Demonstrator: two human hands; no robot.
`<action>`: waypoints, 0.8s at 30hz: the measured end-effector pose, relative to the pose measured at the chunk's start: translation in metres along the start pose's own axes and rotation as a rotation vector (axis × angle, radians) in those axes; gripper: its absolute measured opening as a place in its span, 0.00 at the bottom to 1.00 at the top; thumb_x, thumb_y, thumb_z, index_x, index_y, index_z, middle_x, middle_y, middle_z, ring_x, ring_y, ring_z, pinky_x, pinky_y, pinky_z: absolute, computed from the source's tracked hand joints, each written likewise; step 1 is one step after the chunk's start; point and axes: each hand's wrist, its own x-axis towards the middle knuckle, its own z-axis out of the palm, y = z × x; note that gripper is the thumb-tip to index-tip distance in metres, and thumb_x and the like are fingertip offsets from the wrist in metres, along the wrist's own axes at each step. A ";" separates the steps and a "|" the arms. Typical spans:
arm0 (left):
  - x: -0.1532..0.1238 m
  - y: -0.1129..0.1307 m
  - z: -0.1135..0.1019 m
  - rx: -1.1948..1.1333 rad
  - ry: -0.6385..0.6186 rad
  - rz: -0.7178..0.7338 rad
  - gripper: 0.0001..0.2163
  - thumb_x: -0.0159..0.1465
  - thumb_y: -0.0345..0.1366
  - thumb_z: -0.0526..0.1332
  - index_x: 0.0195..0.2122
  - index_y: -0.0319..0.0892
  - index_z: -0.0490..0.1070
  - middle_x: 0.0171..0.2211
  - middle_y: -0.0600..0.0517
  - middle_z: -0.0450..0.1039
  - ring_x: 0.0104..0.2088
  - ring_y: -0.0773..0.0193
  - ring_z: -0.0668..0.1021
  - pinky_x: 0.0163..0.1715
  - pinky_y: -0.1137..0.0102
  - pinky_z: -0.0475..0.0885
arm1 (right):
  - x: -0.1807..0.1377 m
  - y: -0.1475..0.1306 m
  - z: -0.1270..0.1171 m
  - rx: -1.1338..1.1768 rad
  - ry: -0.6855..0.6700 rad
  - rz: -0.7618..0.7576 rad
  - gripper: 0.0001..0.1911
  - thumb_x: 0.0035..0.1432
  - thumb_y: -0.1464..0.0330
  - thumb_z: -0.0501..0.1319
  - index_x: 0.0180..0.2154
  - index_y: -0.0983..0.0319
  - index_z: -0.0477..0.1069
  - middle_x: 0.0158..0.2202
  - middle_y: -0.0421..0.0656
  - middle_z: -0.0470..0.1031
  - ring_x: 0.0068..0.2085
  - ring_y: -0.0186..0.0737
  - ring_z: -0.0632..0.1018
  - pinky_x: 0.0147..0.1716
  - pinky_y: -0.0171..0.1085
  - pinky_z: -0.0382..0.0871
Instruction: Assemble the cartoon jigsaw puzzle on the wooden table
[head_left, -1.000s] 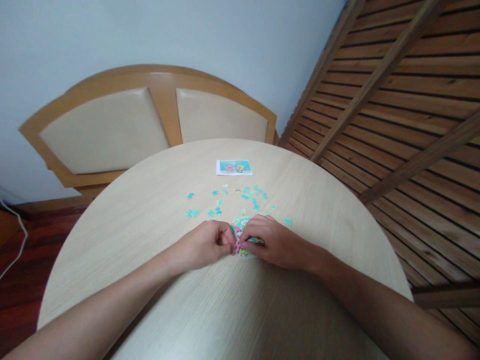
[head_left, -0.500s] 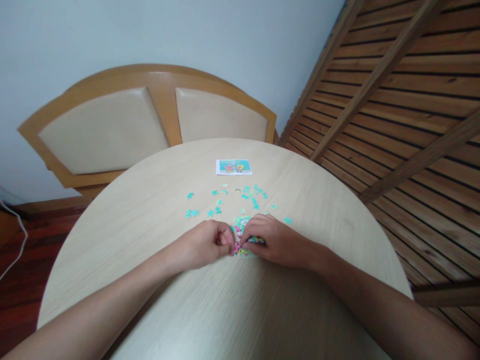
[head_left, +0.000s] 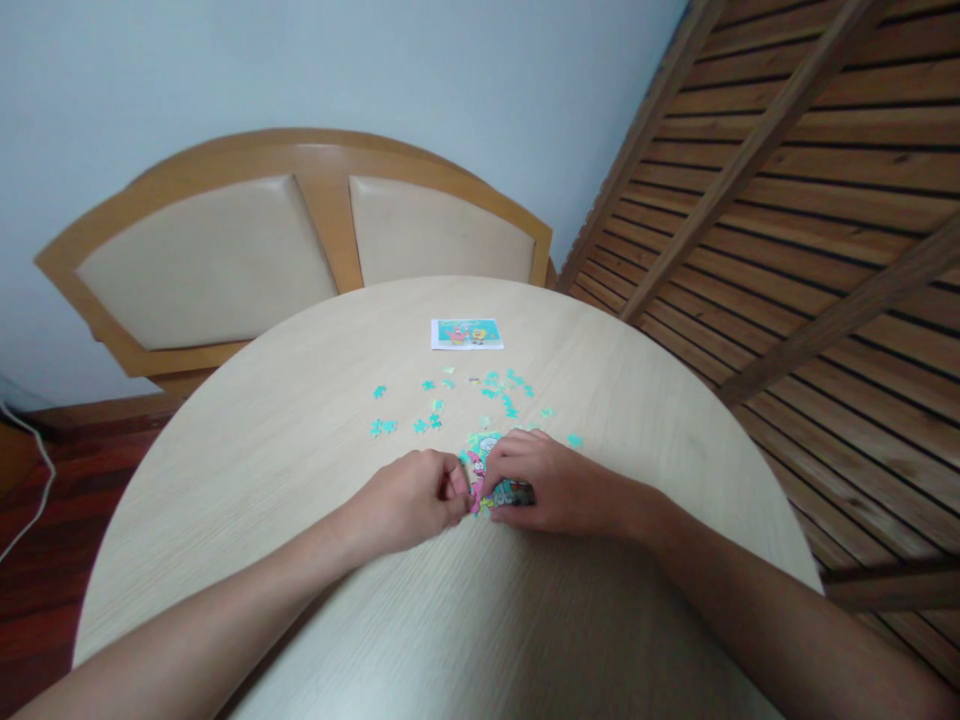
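Left hand (head_left: 421, 500) and right hand (head_left: 570, 485) at a puzzle (head_left: 478, 468)
The hands curl close together; I cannot tell if they pinch a piece.

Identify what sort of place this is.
Probably a room in a home: there is a round table with puzzle pieces on it, a padded, wood-framed headboard or seat back beyond it, and reddish flooring.

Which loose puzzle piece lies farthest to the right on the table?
The turquoise piece just beyond the back of the right hand. It lies by itself, and the other loose pieces in view all sit farther left.
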 end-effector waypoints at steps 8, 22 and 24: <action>-0.005 0.011 -0.004 0.164 0.001 -0.022 0.05 0.59 0.34 0.58 0.27 0.42 0.70 0.24 0.55 0.69 0.24 0.67 0.67 0.25 0.72 0.57 | 0.000 0.000 0.000 -0.002 -0.003 -0.001 0.08 0.60 0.66 0.69 0.41 0.59 0.76 0.43 0.43 0.77 0.47 0.44 0.76 0.51 0.45 0.64; 0.001 0.004 -0.022 0.019 0.114 0.076 0.09 0.62 0.39 0.58 0.29 0.41 0.71 0.24 0.56 0.68 0.25 0.67 0.66 0.25 0.72 0.59 | -0.001 0.003 0.001 0.026 -0.005 0.009 0.10 0.59 0.65 0.71 0.43 0.58 0.77 0.44 0.43 0.78 0.48 0.44 0.76 0.53 0.45 0.63; 0.003 0.003 -0.020 0.029 0.134 0.072 0.07 0.62 0.37 0.58 0.29 0.41 0.71 0.24 0.55 0.69 0.25 0.67 0.67 0.26 0.72 0.60 | -0.001 0.003 0.001 0.030 0.001 0.004 0.10 0.59 0.65 0.70 0.43 0.58 0.76 0.44 0.43 0.78 0.48 0.44 0.76 0.53 0.45 0.63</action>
